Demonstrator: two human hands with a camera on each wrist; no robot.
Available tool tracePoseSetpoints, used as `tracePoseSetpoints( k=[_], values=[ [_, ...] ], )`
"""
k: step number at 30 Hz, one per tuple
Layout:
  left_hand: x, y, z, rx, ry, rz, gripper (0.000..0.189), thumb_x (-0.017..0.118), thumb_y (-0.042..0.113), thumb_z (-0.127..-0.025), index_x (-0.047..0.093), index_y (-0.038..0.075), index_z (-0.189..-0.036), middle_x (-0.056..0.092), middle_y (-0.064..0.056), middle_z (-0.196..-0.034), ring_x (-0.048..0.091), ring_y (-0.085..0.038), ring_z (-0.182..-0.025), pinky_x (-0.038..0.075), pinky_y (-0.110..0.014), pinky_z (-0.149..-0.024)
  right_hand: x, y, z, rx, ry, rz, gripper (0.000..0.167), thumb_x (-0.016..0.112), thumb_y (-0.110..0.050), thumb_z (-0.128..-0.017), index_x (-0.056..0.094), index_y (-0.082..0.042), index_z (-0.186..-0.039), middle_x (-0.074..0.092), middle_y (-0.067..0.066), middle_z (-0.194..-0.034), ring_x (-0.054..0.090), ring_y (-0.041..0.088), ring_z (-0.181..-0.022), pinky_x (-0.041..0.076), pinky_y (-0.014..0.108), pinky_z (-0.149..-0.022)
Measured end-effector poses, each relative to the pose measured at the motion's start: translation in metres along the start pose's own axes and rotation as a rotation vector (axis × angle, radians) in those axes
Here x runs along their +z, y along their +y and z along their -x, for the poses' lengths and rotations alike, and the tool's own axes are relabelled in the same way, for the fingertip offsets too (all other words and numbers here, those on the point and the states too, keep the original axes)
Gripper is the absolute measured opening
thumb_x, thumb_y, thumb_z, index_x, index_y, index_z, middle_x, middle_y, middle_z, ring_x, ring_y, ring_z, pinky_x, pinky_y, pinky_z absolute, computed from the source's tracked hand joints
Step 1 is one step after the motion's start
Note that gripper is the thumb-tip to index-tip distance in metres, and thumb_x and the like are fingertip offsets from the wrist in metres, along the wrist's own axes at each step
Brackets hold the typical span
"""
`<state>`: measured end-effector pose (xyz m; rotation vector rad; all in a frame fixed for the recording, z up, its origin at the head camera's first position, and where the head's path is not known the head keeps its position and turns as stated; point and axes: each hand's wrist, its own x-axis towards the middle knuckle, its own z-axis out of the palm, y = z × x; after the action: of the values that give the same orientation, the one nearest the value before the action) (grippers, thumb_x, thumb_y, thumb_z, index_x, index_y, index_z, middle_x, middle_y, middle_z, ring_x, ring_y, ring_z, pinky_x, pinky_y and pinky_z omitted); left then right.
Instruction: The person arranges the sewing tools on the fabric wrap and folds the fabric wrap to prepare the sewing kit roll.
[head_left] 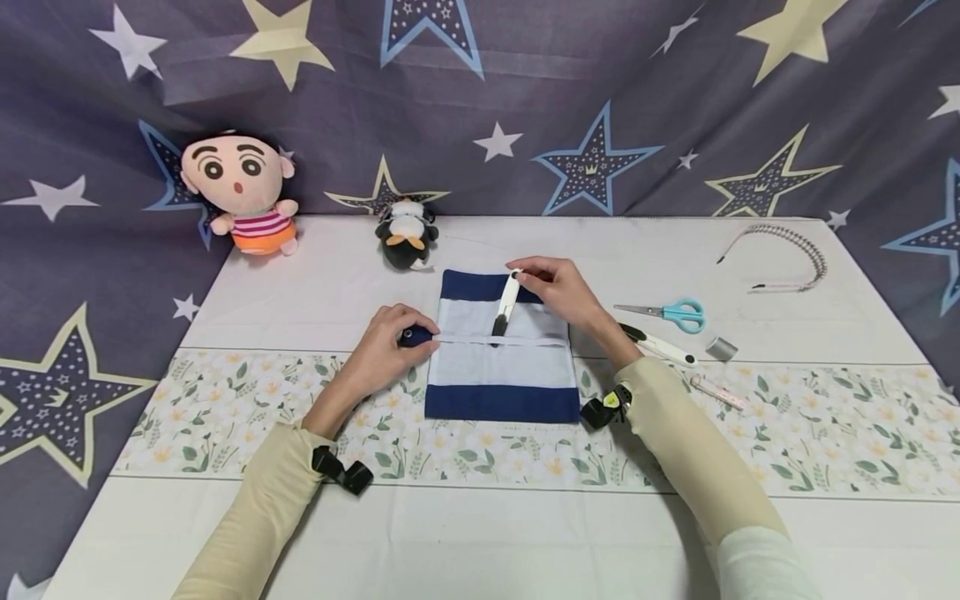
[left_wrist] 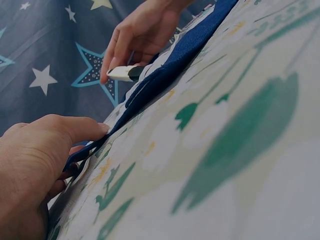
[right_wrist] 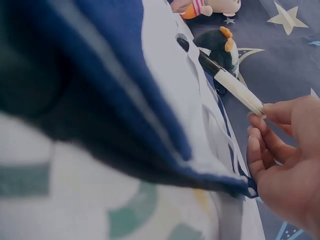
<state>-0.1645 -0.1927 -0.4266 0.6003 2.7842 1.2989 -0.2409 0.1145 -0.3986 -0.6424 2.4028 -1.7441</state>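
Observation:
A fabric piece (head_left: 502, 367), pale in the middle with navy bands along its far and near edges, lies on the table with a narrow white strip (head_left: 540, 342) across it. My left hand (head_left: 390, 342) pinches the fabric's left edge at the end of the strip, where a bit of navy cloth is bunched up. Over the far half, my right hand (head_left: 557, 287) holds a slim white tool with a black tip (head_left: 508, 300) by its far end, between thumb and fingers. Its black tip points toward me and crosses the strip, partly covered by it in the right wrist view.
Right of the fabric lie blue-handled scissors (head_left: 678, 315), a second white-and-black tool (head_left: 660, 344), a grey thread spool (head_left: 722, 348) and a small pink stick-like item (head_left: 716, 392). Behind them rests a headband (head_left: 813, 250). A penguin plush (head_left: 407, 237) and a doll (head_left: 243, 196) sit far left.

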Motion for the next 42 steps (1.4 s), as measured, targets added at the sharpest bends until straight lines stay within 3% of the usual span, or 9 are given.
tracePoseSetpoints(
  k=[15, 22, 42],
  values=[
    [0.0, 0.002, 0.0, 0.004, 0.003, -0.007, 0.02, 0.074, 0.024, -0.098, 0.074, 0.013, -0.114, 0.06, -0.008, -0.122, 0.045, -0.031, -0.115, 0.041, -0.048, -0.087, -0.002, -0.01, -0.009, 0.023, -0.103, 0.105, 0.028, 0.057, -0.006, -0.107, 0.069, 0.002, -0.13, 0.07, 0.017, -0.102, 0.043, 0.019, -0.066, 0.036, 0.03, -0.062],
    [0.0, 0.001, 0.0, -0.004, 0.002, -0.002, 0.019, 0.074, 0.024, -0.098, 0.075, 0.013, -0.114, 0.06, -0.009, -0.123, 0.045, -0.031, -0.116, 0.041, -0.048, -0.087, 0.005, -0.009, -0.013, 0.011, -0.116, 0.109, 0.027, 0.056, -0.005, -0.107, 0.068, 0.005, -0.129, 0.071, 0.016, -0.105, 0.045, 0.019, -0.067, 0.036, 0.028, -0.061],
    [0.001, -0.001, 0.0, -0.002, -0.002, 0.001, 0.019, 0.073, 0.026, -0.099, 0.075, 0.015, -0.114, 0.06, -0.007, -0.122, 0.045, -0.03, -0.118, 0.039, -0.052, -0.093, 0.014, -0.003, -0.007, 0.046, -0.157, 0.134, 0.027, 0.057, -0.007, -0.107, 0.071, -0.001, -0.129, 0.072, 0.014, -0.117, 0.046, 0.018, -0.067, 0.037, 0.029, -0.062]
  ],
)
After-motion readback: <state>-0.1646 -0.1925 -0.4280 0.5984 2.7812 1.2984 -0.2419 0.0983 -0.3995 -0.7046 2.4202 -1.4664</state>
